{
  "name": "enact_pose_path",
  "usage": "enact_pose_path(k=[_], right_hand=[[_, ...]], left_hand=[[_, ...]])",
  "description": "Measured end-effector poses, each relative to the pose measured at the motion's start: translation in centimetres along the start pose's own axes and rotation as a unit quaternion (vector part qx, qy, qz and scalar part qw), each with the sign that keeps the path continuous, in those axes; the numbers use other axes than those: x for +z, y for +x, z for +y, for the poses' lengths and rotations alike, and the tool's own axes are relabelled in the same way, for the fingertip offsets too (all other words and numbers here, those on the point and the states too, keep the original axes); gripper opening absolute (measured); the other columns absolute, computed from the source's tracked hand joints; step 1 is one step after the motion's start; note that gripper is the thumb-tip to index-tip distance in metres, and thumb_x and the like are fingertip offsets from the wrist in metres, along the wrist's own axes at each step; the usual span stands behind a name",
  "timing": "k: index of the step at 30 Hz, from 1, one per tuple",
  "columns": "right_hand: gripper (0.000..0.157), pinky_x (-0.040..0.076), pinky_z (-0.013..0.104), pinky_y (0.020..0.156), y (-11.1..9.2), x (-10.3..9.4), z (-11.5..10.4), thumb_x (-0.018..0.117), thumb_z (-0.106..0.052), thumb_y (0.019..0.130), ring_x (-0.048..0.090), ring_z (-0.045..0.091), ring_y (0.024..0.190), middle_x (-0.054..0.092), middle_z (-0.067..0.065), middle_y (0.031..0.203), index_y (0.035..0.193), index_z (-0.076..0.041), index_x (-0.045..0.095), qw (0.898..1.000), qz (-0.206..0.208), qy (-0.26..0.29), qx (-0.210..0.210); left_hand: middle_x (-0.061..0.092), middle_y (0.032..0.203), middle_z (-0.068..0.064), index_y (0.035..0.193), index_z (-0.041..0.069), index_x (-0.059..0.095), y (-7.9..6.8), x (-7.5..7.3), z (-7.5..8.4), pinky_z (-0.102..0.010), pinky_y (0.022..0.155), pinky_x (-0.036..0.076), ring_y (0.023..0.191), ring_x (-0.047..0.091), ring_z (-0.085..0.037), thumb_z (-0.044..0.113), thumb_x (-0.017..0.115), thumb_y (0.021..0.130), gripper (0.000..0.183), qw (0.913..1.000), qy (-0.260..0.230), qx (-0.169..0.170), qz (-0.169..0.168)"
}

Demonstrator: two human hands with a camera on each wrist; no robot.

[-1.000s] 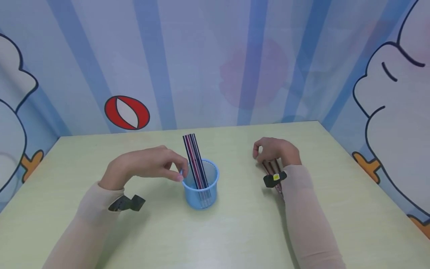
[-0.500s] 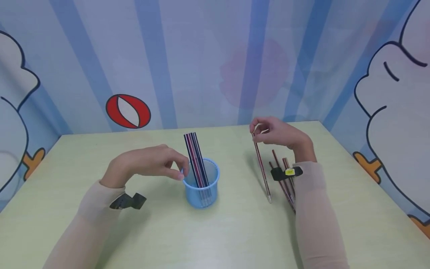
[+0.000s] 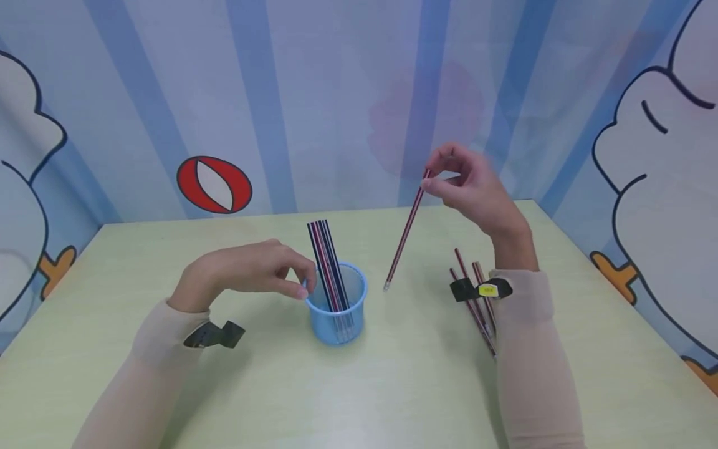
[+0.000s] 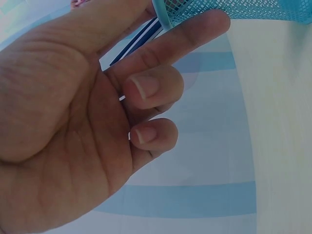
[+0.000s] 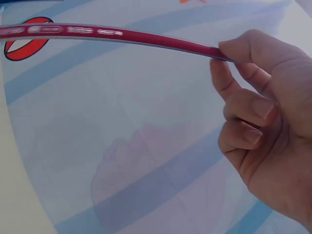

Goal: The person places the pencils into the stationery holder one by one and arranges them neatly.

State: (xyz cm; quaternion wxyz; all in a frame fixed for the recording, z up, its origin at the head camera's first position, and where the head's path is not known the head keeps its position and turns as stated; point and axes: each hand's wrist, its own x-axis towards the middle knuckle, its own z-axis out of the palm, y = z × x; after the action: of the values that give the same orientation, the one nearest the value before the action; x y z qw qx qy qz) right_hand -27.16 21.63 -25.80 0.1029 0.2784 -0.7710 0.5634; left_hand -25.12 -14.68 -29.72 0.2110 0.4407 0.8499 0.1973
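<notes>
My right hand (image 3: 465, 187) pinches a dark red striped pencil (image 3: 406, 234) near its upper end, between thumb and index finger. The pencil slants down to the left above the table, its silvery end lowest; white lettering shows in the right wrist view. My left hand (image 3: 255, 269) holds the rim of a light blue mesh pencil cup (image 3: 336, 327) between thumb and index finger, its other fingers loosely curled. Several striped pencils (image 3: 331, 268) stand in the cup, leaning to the left. More red pencils (image 3: 477, 305) lie on the table, partly hidden by my right wrist.
The pale table (image 3: 359, 399) ends at a blue striped backdrop (image 3: 348, 112) with a printed red ball (image 3: 214, 184). Dark camera straps sit on both wrists; the right one (image 3: 481, 290) overlaps the lying pencils in the head view.
My right hand has picked up one pencil from the lying group, raised it, and swung its lower end left towards the cup. The left hand stays at the rim.
</notes>
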Motion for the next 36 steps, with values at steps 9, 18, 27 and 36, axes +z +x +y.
enact_pose_path(k=[9, 18, 27, 36], right_hand=[[0.016, 0.043, 0.026, 0.055, 0.0, 2.3, -2.0, 0.070, -0.004, 0.091, 0.060, 0.022, 0.066, 0.062, 0.011, 0.095, 0.104, -0.007, 0.062, 0.996, 0.059, 0.027, -0.055], [0.015, 0.055, 0.030, 0.072, 1.2, 7.3, -1.1, 0.070, -0.008, 0.092, 0.062, 0.017, 0.088, 0.064, 0.004, 0.097, 0.106, -0.007, 0.063, 0.992, -0.057, -0.101, -0.049], [0.012, 0.050, 0.030, 0.060, 1.5, 10.7, 0.5, 0.068, -0.004, 0.090, 0.064, 0.013, 0.083, 0.067, 0.001, 0.091, 0.101, -0.009, 0.064, 0.987, -0.109, -0.118, -0.031], [0.022, 0.051, 0.031, 0.065, 1.7, 11.8, 1.6, 0.067, -0.007, 0.095, 0.066, 0.015, 0.086, 0.069, 0.001, 0.095, 0.116, -0.010, 0.062, 0.985, -0.146, -0.096, -0.014]], left_hand=[[0.066, 0.098, 0.012, 0.104, 0.020, 0.071, 0.2, 0.2, -0.3, -0.033, 0.075, 0.053, 0.086, 0.060, -0.013, 0.022, 0.067, 0.097, 0.008, 1.0000, -0.006, 0.003, -0.002], [0.067, 0.097, 0.012, 0.103, 0.021, 0.071, 0.3, 0.2, -0.5, -0.033, 0.075, 0.053, 0.086, 0.061, -0.012, 0.023, 0.068, 0.097, 0.007, 0.9999, -0.007, 0.008, -0.002], [0.068, 0.096, 0.012, 0.104, 0.021, 0.071, 0.4, 0.1, -0.5, -0.033, 0.075, 0.053, 0.086, 0.061, -0.012, 0.025, 0.069, 0.096, 0.008, 0.9999, -0.011, 0.006, -0.004], [0.069, 0.099, 0.011, 0.103, 0.023, 0.071, 0.3, 0.0, -0.3, -0.034, 0.076, 0.054, 0.089, 0.061, -0.012, 0.025, 0.069, 0.096, 0.008, 0.9999, -0.016, 0.004, -0.004]])
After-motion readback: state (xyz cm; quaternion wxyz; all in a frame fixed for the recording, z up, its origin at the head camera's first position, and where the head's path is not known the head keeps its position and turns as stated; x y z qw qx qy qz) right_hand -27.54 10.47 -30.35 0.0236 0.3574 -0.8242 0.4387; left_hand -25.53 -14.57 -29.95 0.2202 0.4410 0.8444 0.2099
